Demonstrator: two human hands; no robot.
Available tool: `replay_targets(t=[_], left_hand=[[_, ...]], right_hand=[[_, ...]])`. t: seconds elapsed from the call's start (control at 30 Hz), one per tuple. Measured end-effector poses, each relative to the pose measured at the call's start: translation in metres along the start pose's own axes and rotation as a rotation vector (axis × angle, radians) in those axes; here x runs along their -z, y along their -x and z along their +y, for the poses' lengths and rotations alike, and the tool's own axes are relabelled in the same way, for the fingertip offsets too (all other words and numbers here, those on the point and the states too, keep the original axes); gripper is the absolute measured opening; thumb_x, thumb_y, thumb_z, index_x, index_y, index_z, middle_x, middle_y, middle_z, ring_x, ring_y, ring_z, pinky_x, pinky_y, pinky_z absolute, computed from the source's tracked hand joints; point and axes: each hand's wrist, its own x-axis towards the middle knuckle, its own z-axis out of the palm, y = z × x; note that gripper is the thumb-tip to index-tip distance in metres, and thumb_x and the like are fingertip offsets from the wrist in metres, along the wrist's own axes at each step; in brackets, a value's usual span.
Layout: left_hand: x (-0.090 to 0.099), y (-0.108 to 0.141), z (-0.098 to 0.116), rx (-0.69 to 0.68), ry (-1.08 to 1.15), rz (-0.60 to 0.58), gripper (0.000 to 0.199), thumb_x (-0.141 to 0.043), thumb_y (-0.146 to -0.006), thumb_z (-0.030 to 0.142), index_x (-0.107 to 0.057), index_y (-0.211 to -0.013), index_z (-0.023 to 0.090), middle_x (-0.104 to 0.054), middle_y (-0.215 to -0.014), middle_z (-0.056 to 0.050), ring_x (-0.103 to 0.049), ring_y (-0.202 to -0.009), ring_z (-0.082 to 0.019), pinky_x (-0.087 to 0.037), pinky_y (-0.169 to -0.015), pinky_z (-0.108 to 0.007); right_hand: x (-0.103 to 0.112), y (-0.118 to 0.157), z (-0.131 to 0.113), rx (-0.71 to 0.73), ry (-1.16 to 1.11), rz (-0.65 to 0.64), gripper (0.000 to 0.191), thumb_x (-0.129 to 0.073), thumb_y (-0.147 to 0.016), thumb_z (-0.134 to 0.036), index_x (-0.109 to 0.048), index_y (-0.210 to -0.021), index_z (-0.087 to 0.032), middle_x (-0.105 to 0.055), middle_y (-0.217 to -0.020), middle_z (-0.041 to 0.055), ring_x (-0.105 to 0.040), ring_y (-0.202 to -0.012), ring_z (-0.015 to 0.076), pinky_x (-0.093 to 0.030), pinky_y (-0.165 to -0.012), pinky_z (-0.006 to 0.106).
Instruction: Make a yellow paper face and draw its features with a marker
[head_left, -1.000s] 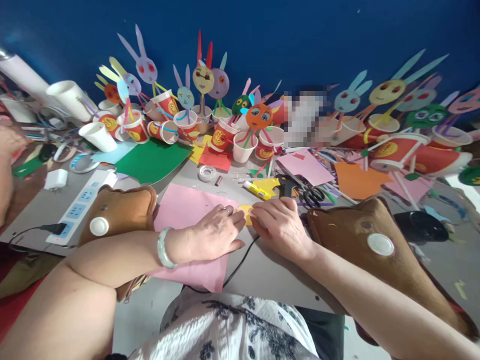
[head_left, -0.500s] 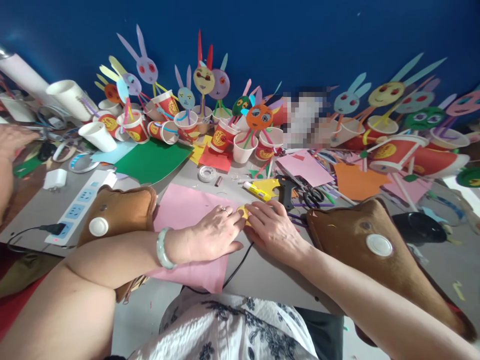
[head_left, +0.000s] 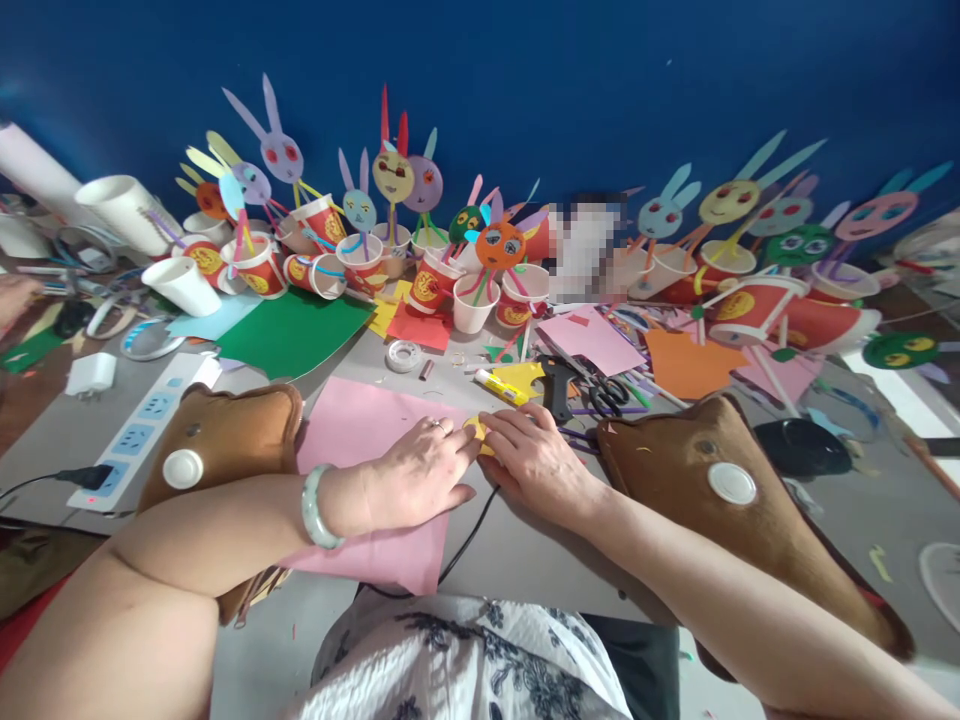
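Observation:
A small yellow paper piece [head_left: 475, 432] lies at the table's middle, mostly covered by my fingers. My left hand [head_left: 411, 470], with a ring and a pale green bangle, has its fingertips pressed on the piece's left side. From the right, my right hand [head_left: 536, 455] bends its fingers over the other side of it. Under my left hand and wrist spreads a pink paper sheet [head_left: 352, 420]. Just beyond my fingers lie a yellow glue stick [head_left: 501, 387] and a black glue gun [head_left: 556, 388].
Brown hot-water bags lie left [head_left: 232, 430] and right [head_left: 675, 470]. A power strip [head_left: 142, 425] is at the left, scissors [head_left: 606, 396] beyond my right hand. Paper cups bearing rabbit-eared paper faces [head_left: 501, 245] line the back. Green paper [head_left: 292, 330] and a tape roll [head_left: 403, 355] lie before them.
The view has shifted, so the scene sits slightly further left and lower at the back. My hands keep nearly the same hold on the yellow paper piece.

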Motion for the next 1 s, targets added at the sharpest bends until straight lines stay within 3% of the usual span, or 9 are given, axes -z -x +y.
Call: replay_targets(t=[0.33, 0.53, 0.63, 0.73, 0.87, 1.0], left_hand=[[0.002, 0.001, 0.0, -0.006, 0.008, -0.026, 0.039, -0.051, -0.103, 0.036, -0.056, -0.135, 0.014, -0.056, -0.149, -0.013, -0.055, -0.128, -0.031, -0.042, -0.107, -0.044], [-0.003, 0.002, -0.003, -0.009, 0.045, -0.022, 0.045, -0.049, -0.103, 0.042, -0.053, -0.141, 0.017, -0.056, -0.149, -0.014, -0.055, -0.128, -0.03, -0.041, -0.109, -0.046], [-0.005, 0.003, -0.004, -0.009, 0.055, -0.014, 0.042, -0.05, -0.103, 0.04, -0.054, -0.138, 0.017, -0.056, -0.149, -0.014, -0.056, -0.127, -0.03, -0.041, -0.109, -0.046], [-0.004, 0.002, -0.004, -0.007, 0.055, -0.013, 0.041, -0.049, -0.104, 0.039, -0.054, -0.138, 0.018, -0.058, -0.147, -0.013, -0.057, -0.126, -0.029, -0.042, -0.108, -0.045], [-0.005, 0.002, -0.004, -0.024, 0.048, 0.012, 0.049, -0.047, -0.105, 0.041, -0.049, -0.146, 0.015, -0.056, -0.151, -0.015, -0.056, -0.131, -0.03, -0.044, -0.107, -0.044], [-0.011, 0.004, -0.006, -0.044, 0.021, 0.034, 0.051, -0.048, -0.104, 0.042, -0.05, -0.146, 0.012, -0.055, -0.152, -0.019, -0.057, -0.134, -0.032, -0.042, -0.111, -0.047]], right_hand=[[-0.001, -0.001, -0.003, 0.027, 0.069, 0.028, 0.013, -0.059, -0.095, -0.015, -0.068, -0.105, -0.013, -0.076, -0.111, 0.0145, -0.066, -0.102, 0.0273, -0.045, -0.094, 0.044], [0.002, 0.001, -0.008, 0.079, 0.073, 0.062, 0.016, -0.056, -0.099, -0.016, -0.067, -0.088, -0.017, -0.076, -0.091, 0.0099, -0.066, -0.089, 0.0232, -0.046, -0.089, 0.041], [0.002, 0.002, -0.009, 0.07, 0.055, 0.05, 0.016, -0.056, -0.1, -0.017, -0.068, -0.09, -0.016, -0.077, -0.096, 0.0114, -0.067, -0.093, 0.0234, -0.047, -0.089, 0.041], [0.002, 0.002, -0.009, 0.053, 0.026, 0.032, 0.015, -0.061, -0.102, -0.028, -0.069, -0.099, -0.016, -0.077, -0.107, 0.0133, -0.067, -0.101, 0.0256, -0.047, -0.091, 0.042], [0.001, 0.003, -0.011, 0.042, 0.035, 0.002, 0.036, -0.071, -0.095, -0.047, -0.069, -0.105, -0.013, -0.075, -0.11, 0.0174, -0.067, -0.103, 0.0299, -0.047, -0.095, 0.046], [0.003, 0.002, -0.013, 0.034, 0.064, 0.049, 0.037, -0.065, -0.098, -0.049, -0.068, -0.106, -0.013, -0.074, -0.108, 0.0171, -0.066, -0.104, 0.0301, -0.046, -0.1, 0.047]])
